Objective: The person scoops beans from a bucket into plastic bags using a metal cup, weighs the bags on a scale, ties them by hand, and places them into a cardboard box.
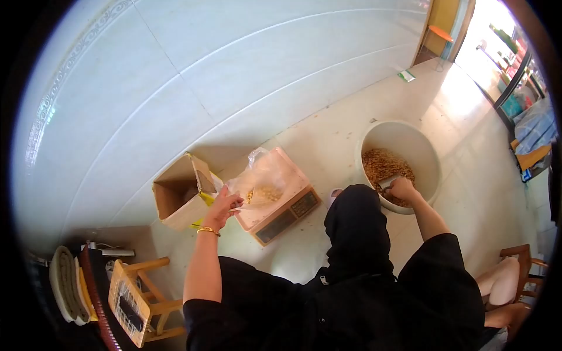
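My left hand [223, 207] pinches the near edge of a clear plastic bag [253, 178]. The bag lies on the pan of an electronic scale [293, 169], with some yellowish kernels or nuts [264, 194] inside it. To the right stands a large pale bucket [430, 161], partly filled with brown nuts or kernels [383, 164] too small to name surely. My right hand [401, 188] reaches into this bucket, closed around a light-coloured scoop [386, 183] whose edge touches the brown heap. The scoop's handle is hidden in my fingers.
An open cardboard box [175, 202] stands left of the scale, by the tiled wall [234, 70]. A wooden stool [132, 304] lies at lower left. Another person's bare leg [500, 281] shows at lower right. An orange stool [440, 33] stands near the doorway.
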A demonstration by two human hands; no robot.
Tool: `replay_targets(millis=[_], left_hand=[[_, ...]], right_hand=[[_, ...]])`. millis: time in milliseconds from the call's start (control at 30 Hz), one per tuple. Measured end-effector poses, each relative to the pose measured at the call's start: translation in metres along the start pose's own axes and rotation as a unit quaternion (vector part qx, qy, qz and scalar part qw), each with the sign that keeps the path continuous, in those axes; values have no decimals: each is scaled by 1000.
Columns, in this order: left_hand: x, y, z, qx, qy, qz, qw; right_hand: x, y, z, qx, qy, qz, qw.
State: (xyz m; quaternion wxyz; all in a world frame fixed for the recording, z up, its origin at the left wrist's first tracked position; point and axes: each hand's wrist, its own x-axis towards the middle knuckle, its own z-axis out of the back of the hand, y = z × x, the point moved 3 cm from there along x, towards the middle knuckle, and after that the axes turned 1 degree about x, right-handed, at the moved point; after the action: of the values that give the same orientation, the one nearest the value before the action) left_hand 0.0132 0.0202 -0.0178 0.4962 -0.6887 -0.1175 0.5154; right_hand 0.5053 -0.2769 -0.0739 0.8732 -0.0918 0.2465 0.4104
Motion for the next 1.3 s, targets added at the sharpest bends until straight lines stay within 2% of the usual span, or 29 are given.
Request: replay_targets(millis=[67,100,167,200,267,300,367,500,600,700,733,767,1033,1100,1133,1200,1233,1300], left_hand=[[-1,-4,0,7,-4,11,1000],[-6,-9,6,14,-8,7,1000],[-5,-5,-3,1,0,-1,1000],[-9,-7,2,7,-4,0,1000],[-11,-7,3,9,-6,2,1000],[-10,-7,4,9,-6,2,1000],[-9,-3,3,11,-12,3,1000],[-5,-5,-2,30,1,1,1000],[-7,-7,-4,30,10,-2,1000],[-7,-7,-6,4,18,-5,1000],[-6,-8,-6,13,16,-8,1000],[-7,-7,-4,25,12,-8,1000],[-13,-10,-9,23,1,2,1000],[-13,-10,-9,16,-5,0,1000],[-10,-9,-8,10,-1,-7,1000],[-9,-7,-9,4,5,-12,1000],[-10,-8,-9,17,4,-11,1000],[-8,-10,-10,31,5,-11,999]], right_hand=[[4,-8,-5,129,-37,38,990],[5,-9,-13,137,-40,41,989],[6,-33,-19,353,-20,-2,935],[3,-29,-20,359,-18,1,933],[-7,-37,-15,493,22,-20,869],[-11,-40,-11,493,21,-20,869],[-21,-48,-6,629,19,-59,775],[-27,-62,1,649,29,-100,754],[-31,-52,6,640,35,-99,761],[-25,-54,5,603,-14,-102,791],[-21,-55,9,455,-92,-103,880],[-19,-54,11,291,-163,-102,937],[-31,-41,12,257,-179,-91,945],[-36,-36,14,140,-229,-71,961],[-36,-35,16,140,-228,-70,961],[-39,-42,15,300,-175,-140,927],[-38,-45,12,301,-174,-142,927],[-32,-53,3,413,-151,-154,885]])
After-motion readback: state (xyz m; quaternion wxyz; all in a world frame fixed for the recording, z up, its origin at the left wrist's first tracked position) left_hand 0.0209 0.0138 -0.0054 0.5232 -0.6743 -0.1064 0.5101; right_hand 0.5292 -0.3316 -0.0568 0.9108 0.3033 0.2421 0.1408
